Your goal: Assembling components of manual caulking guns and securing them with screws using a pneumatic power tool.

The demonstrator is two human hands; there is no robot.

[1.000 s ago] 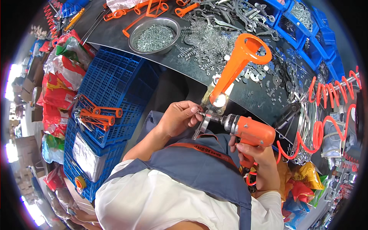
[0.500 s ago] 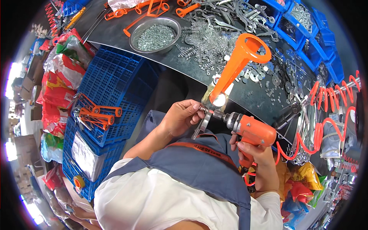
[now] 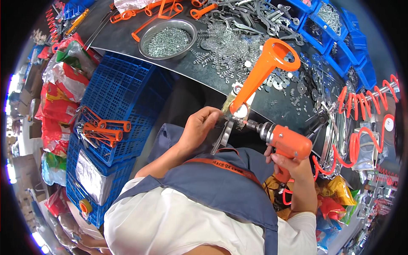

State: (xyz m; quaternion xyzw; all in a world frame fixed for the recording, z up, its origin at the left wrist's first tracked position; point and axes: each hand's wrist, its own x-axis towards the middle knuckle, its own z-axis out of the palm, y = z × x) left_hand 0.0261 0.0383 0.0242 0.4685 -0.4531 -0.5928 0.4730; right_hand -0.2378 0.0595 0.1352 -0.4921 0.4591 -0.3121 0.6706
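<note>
My right hand is wrapped round the grip of an orange pistol-shaped power screwdriver, whose bit points left. Close to the bit's tip, an orange ring-ended handle slants up from the table edge, its big ring at the far end. A flat grey metal lever hangs at its near end. On the other side of that end is my left hand, thumb and fingers pinched together. What they hold, if anything, is too small to make out.
Springs, washers and metal levers cover the dark table. A steel bowl of small parts stands at its edge. Blue bins line the far right; a red coiled hose hangs at right. Blue crates stand at left.
My right hand has drawn the power screwdriver a little right and down, away from the handle's near end. My left hand has shifted slightly left, still pinched. The view has moved slightly.
</note>
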